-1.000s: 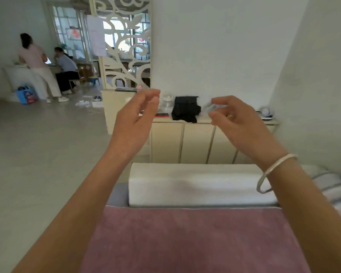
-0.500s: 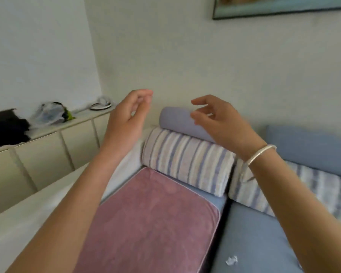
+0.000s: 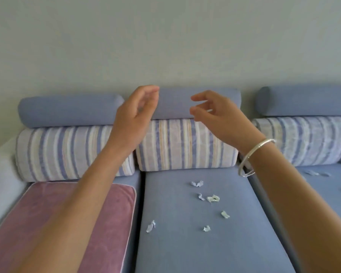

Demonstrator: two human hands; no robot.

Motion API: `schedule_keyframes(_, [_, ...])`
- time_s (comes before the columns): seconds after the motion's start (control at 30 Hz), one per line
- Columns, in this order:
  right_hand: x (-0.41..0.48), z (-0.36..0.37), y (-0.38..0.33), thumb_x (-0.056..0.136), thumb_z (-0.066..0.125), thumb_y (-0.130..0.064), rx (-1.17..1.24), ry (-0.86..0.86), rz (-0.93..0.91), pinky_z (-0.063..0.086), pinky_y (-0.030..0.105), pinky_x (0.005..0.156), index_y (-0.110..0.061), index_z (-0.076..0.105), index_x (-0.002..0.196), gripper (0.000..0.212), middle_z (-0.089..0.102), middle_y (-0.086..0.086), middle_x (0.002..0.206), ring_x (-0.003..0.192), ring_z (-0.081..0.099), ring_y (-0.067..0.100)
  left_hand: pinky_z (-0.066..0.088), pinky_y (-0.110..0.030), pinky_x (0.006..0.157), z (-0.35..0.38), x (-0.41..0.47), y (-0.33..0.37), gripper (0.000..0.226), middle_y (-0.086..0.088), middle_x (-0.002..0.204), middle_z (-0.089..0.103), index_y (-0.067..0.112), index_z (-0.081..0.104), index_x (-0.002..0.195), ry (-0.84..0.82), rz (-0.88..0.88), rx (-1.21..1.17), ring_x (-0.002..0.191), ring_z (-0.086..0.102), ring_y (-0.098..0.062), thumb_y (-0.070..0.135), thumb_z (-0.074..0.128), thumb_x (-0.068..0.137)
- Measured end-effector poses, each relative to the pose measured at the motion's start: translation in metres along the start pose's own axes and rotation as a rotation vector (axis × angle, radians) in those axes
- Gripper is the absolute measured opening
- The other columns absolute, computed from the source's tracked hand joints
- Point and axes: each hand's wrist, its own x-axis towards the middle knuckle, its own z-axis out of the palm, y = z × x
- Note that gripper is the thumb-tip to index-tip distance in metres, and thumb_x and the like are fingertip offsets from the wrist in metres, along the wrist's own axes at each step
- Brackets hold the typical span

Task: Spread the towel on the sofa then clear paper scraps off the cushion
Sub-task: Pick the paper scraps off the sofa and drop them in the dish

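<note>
Scraps (image 3: 211, 198) of pale, crumpled paper lie scattered over the middle blue cushion (image 3: 185, 243), several small bits well apart, with a few more on the cushion to the right. Risk, as I judge it: being light and tiny, they could be brushed into the seam between cushions or missed altogether. The mauve towel (image 3: 98, 223) lies flat on the left seat, looking smooth. Above the cushion, the left hand (image 3: 135, 117) and right hand (image 3: 219, 117) hover, each grip loosely open and holding nothing, fingers curled.
</note>
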Motion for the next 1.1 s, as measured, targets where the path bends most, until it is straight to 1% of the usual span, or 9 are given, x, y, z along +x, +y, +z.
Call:
schedule_keyframes(0.1, [0.012, -0.022, 0.051, 0.091, 0.052, -0.022, -0.027, 0.001, 0.060, 0.041, 0.018, 0.063, -0.016, 0.054, 0.117, 0.027, 0.053, -0.016, 0.075, 0.087, 0.060, 0.016, 0.042, -0.025, 0.093, 0.057, 0.018, -0.020, 0.027, 0.016, 0.103, 0.058, 0.027, 0.054, 0.109, -0.045, -0.032, -0.034, 0.092, 0.054, 0.012, 0.035, 0.042, 0.087])
schedule_keyframes(0.2, [0.025, -0.033, 0.107, 0.092, 0.051, -0.024, -0.081, -0.018, 0.123, 0.038, 0.017, 0.060, -0.015, 0.053, 0.119, 0.029, 0.053, -0.014, 0.075, 0.083, 0.057, 0.016, 0.043, -0.028, 0.096, 0.109, 0.029, -0.047, 0.026, 0.009, 0.108, 0.058, 0.030, 0.054, 0.104, -0.074, -0.100, -0.054, 0.101, 0.055, -0.003, 0.038, 0.040, 0.084])
schedule_keyframes(0.3, [0.032, -0.025, 0.159, 0.093, 0.049, -0.025, -0.109, -0.065, 0.202, 0.044, 0.024, 0.069, -0.014, 0.051, 0.122, 0.031, 0.057, -0.004, 0.091, 0.087, 0.058, 0.017, 0.043, -0.029, 0.097, 0.146, 0.028, -0.086, 0.021, 0.011, 0.109, 0.058, 0.038, 0.054, 0.100, -0.125, -0.181, -0.070, 0.108, 0.055, -0.007, 0.039, 0.039, 0.085])
schedule_keyframes(0.37, [0.034, -0.009, 0.194, 0.093, 0.049, -0.024, -0.111, -0.110, 0.267, 0.047, 0.031, 0.078, -0.014, 0.051, 0.122, 0.031, 0.057, -0.002, 0.095, 0.087, 0.058, 0.017, 0.043, -0.027, 0.096, 0.165, 0.019, -0.121, 0.022, 0.010, 0.110, 0.058, 0.032, 0.056, 0.107, -0.148, -0.253, -0.055, 0.108, 0.055, -0.008, 0.035, 0.040, 0.091])
schedule_keyframes(0.43, [0.031, 0.014, 0.230, 0.093, 0.049, -0.023, -0.104, -0.149, 0.336, 0.043, 0.027, 0.075, -0.014, 0.052, 0.121, 0.030, 0.057, -0.002, 0.093, 0.084, 0.055, 0.015, 0.042, -0.027, 0.096, 0.179, 0.006, -0.159, 0.024, 0.008, 0.110, 0.058, 0.021, 0.056, 0.114, -0.166, -0.338, -0.043, 0.107, 0.055, -0.008, 0.025, 0.040, 0.097])
schedule_keyframes(0.57, [0.015, 0.074, 0.303, 0.092, 0.050, -0.021, -0.121, -0.242, 0.524, 0.037, 0.024, 0.076, -0.014, 0.051, 0.122, 0.031, 0.056, -0.003, 0.091, 0.086, 0.050, 0.013, 0.041, -0.027, 0.093, 0.199, -0.029, -0.249, 0.021, 0.007, 0.107, 0.058, 0.018, 0.057, 0.111, -0.199, -0.530, -0.027, 0.098, 0.055, -0.008, 0.019, 0.042, 0.096])
schedule_keyframes(0.73, [-0.034, 0.155, 0.393, 0.092, 0.051, -0.021, -0.186, -0.364, 0.829, 0.043, 0.033, 0.091, -0.013, 0.049, 0.127, 0.036, 0.064, 0.008, 0.106, 0.104, 0.058, 0.027, 0.036, -0.004, 0.083, 0.206, -0.097, -0.364, 0.026, -0.001, 0.114, 0.059, 0.005, 0.056, 0.117, -0.283, -0.778, 0.113, 0.107, 0.053, -0.010, 0.013, 0.044, 0.095])
schedule_keyframes(0.9, [-0.085, 0.213, 0.462, 0.093, 0.050, -0.024, -0.313, -0.531, 1.044, 0.041, 0.039, 0.098, -0.015, 0.039, 0.136, 0.046, 0.047, 0.018, 0.132, 0.115, 0.053, 0.035, 0.036, -0.028, 0.100, 0.194, -0.167, -0.458, 0.032, -0.011, 0.131, 0.053, 0.007, 0.051, 0.125, -0.463, -0.940, 0.428, 0.120, 0.050, -0.024, 0.016, 0.044, 0.094])
schedule_keyframes(1.1, [-0.107, 0.261, 0.496, 0.088, 0.057, -0.024, -0.378, -0.524, 1.130, 0.045, 0.042, 0.094, -0.016, 0.041, 0.133, 0.048, 0.035, 0.018, 0.135, 0.105, 0.057, 0.041, 0.037, -0.044, 0.098, 0.180, -0.213, -0.524, 0.035, -0.015, 0.134, 0.046, 0.011, 0.050, 0.122, -0.566, -0.907, 0.773, 0.126, 0.037, -0.034, 0.015, 0.053, 0.088])
